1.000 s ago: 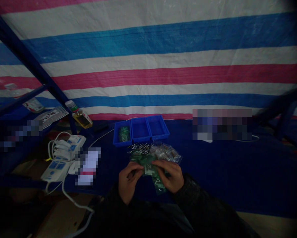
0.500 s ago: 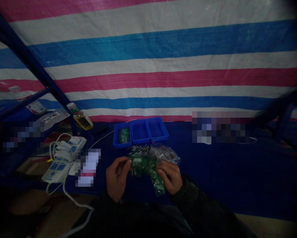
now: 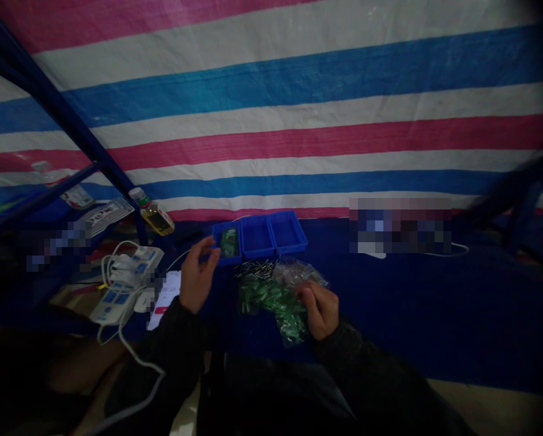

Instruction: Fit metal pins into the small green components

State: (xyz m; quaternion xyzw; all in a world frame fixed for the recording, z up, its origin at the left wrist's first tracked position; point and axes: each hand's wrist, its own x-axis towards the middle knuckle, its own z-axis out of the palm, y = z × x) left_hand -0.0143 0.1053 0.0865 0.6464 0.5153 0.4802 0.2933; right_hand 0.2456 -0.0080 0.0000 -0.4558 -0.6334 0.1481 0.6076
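My left hand (image 3: 197, 275) is raised at the front left corner of the left blue bin (image 3: 220, 257), fingers loosely apart with nothing visible between them. A few green circuit boards (image 3: 229, 241) lie inside that bin. My right hand (image 3: 320, 310) rests curled on a pile of small green circuit boards (image 3: 271, 300) on the dark blue table, its fingers pinched on the boards at the pile's right edge. Just beyond the pile lie several small metal pins (image 3: 255, 268) and a clear plastic bag of parts (image 3: 298, 274).
Two more blue bins (image 3: 271, 233) adjoin the left one. White power strips with cables (image 3: 126, 278) and a bottle of yellow liquid (image 3: 155, 215) sit at the left by a blue metal frame (image 3: 71, 130). A striped tarp (image 3: 298, 103) hangs behind the table.
My left hand has left the pile, carried a green board up and left to the left blue bin, and now shows nothing in it. My right hand has stayed on the pile.
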